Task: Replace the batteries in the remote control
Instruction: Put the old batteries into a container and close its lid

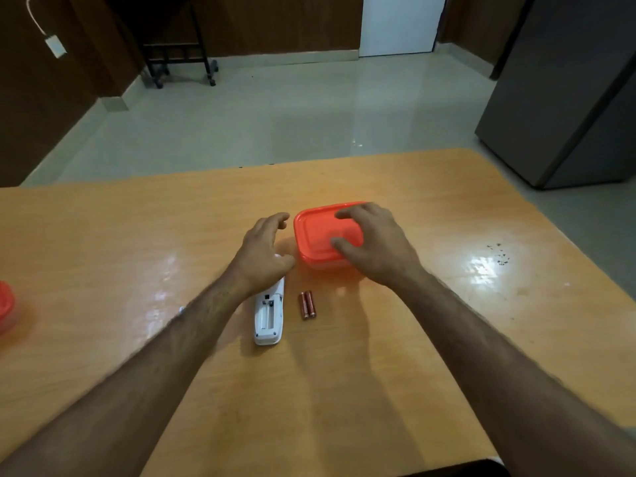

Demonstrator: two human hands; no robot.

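Observation:
A white remote control lies face down on the wooden table, its battery bay uncovered and empty. Two reddish-brown batteries lie side by side just right of it. Behind them stands an orange lidded plastic box. My right hand rests on the box's lid and right side, fingers spread over the top. My left hand hovers just left of the box with fingers apart, above the far end of the remote, which it hides.
Another orange container peeks in at the table's left edge. Small dark crumbs dot the table at the right. Beyond the table are a grey fridge and a black wheeled rack.

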